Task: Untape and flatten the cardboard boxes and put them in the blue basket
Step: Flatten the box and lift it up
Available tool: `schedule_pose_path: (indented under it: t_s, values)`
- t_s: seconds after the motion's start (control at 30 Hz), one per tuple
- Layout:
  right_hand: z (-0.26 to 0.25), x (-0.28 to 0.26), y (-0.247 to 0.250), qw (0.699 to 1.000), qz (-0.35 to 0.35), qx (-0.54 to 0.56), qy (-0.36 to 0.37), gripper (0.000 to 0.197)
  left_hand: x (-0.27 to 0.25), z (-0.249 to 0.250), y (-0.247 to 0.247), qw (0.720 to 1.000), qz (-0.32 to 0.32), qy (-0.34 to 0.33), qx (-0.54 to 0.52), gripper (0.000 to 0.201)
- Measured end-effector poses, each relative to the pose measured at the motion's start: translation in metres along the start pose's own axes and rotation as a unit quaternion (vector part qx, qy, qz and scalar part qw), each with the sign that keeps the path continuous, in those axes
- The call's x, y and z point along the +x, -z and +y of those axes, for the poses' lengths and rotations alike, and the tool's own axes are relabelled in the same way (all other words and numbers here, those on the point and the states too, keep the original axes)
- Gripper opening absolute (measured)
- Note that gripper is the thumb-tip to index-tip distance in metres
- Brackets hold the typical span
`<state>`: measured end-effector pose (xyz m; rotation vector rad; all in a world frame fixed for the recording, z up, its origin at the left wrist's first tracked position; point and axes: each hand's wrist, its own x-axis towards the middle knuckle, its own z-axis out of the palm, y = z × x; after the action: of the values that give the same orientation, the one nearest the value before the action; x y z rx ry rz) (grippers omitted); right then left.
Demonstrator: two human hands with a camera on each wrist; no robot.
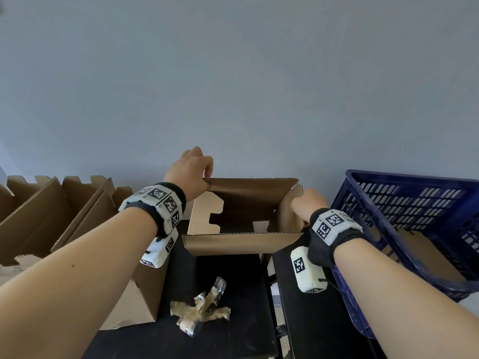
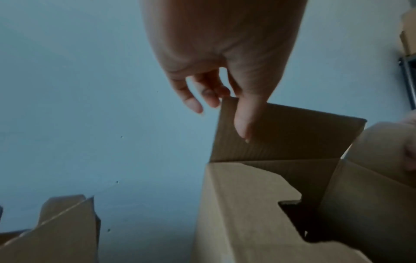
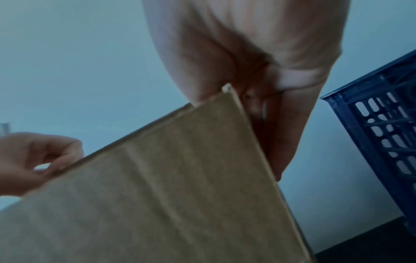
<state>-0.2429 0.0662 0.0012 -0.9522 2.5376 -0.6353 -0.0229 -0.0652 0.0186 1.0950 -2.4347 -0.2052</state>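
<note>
An open cardboard box [image 1: 243, 218] stands on a black table [image 1: 233, 294] against a pale blue-grey wall [image 1: 233, 73], its flaps spread and its dark inside showing. The person's left hand [image 1: 190, 168] reaches to the far left corner of the box and pinches the top edge of the far flap [image 1: 254, 183] — in the left wrist view the thumb [image 2: 244, 119] lies down the inner face of that flap while the curled fingers [image 2: 191, 99] sit behind it. The right hand [image 1: 308, 204] grips the right-side flap [image 1: 290, 213] near its top corner; the right wrist view shows the thumb on one face and curled fingers on the other, closed around the cardboard edge. The near flap [image 1: 241, 243] hangs outward toward the person.

The blue basket [image 1: 414, 211] stands just to the right of the box, tilted, with a piece of flat brown cardboard [image 1: 425, 255] lying inside it. To the left, along the wall, several other cardboard boxes [image 1: 51, 213] with notched flaps stand close together, and another [image 1: 137, 299] sits below the left forearm. On the table in front of the open box lies a crumpled wad of stripped tape [image 1: 202, 309], brown and clear, well apart from both hands. Both wrists wear black bands carrying white blocks with black square markers.
</note>
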Motion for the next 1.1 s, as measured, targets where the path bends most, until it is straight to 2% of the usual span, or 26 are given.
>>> schedule_pose_path:
  t_s: [0.1, 0.17, 0.27, 0.37, 0.4, 0.43, 0.5, 0.53, 0.57, 0.6, 0.63, 0.7, 0.93, 1.03, 1.1]
  values:
    - [0.000, 0.002, 0.004, 1.000, 0.005, 0.001, -0.009, 0.017, -0.004, -0.001, -0.001, 0.996, -0.046, -0.055, -0.052, 0.024]
    - [0.002, 0.002, 0.007, 1.000, 0.016, 0.001, -0.015, 0.022, -0.006, 0.000, -0.002, 0.992, -0.084, -0.064, -0.065, 0.036]
    - [0.003, 0.002, 0.011, 0.999, 0.027, 0.024, -0.028, 0.027, -0.011, 0.005, -0.006, 0.982, -0.178, -0.056, -0.025, 0.049]
    - [0.003, 0.001, 0.016, 0.998, 0.032, 0.042, -0.036, 0.032, -0.016, 0.011, -0.007, 0.968, -0.247, -0.027, -0.018, 0.046]
    - [0.003, 0.001, 0.017, 0.998, 0.039, 0.044, -0.036, 0.032, -0.016, 0.012, -0.008, 0.971, -0.238, -0.022, -0.020, 0.042]
    - [0.004, 0.001, 0.018, 0.997, 0.052, 0.048, -0.034, 0.032, -0.016, 0.013, -0.008, 0.979, -0.202, -0.014, -0.033, 0.035]
    - [0.004, -0.001, 0.020, 0.995, 0.076, 0.058, -0.031, 0.031, -0.015, 0.013, -0.006, 0.993, -0.052, 0.044, -0.097, 0.020]
    - [0.005, -0.001, 0.021, 0.994, 0.085, 0.063, -0.033, 0.031, -0.013, 0.013, -0.005, 0.988, 0.018, 0.087, -0.125, 0.023]
    - [0.006, -0.002, 0.022, 0.993, 0.093, 0.071, -0.035, 0.033, -0.010, 0.012, -0.003, 0.980, 0.046, 0.131, -0.142, 0.035]
    - [0.006, -0.004, 0.022, 0.992, 0.097, 0.080, -0.035, 0.034, -0.007, 0.010, -0.003, 0.973, 0.029, 0.175, -0.149, 0.050]
    - [0.006, -0.005, 0.022, 0.991, 0.100, 0.085, -0.030, 0.034, -0.004, 0.009, -0.002, 0.968, -0.015, 0.206, -0.140, 0.065]
    - [0.004, -0.006, 0.022, 0.991, 0.104, 0.088, -0.010, 0.033, 0.001, 0.008, -0.004, 0.964, -0.098, 0.225, -0.105, 0.084]
    - [-0.006, -0.019, 0.027, 0.983, 0.131, 0.118, 0.041, 0.031, 0.005, 0.006, -0.012, 0.976, -0.080, 0.203, 0.010, 0.068]
    - [-0.005, -0.018, 0.025, 0.984, 0.129, 0.117, 0.041, 0.027, 0.003, 0.005, -0.015, 0.976, -0.087, 0.199, -0.005, 0.055]
    - [-0.003, -0.016, 0.023, 0.984, 0.127, 0.118, 0.039, 0.026, 0.002, 0.006, -0.015, 0.971, -0.102, 0.210, -0.051, 0.051]
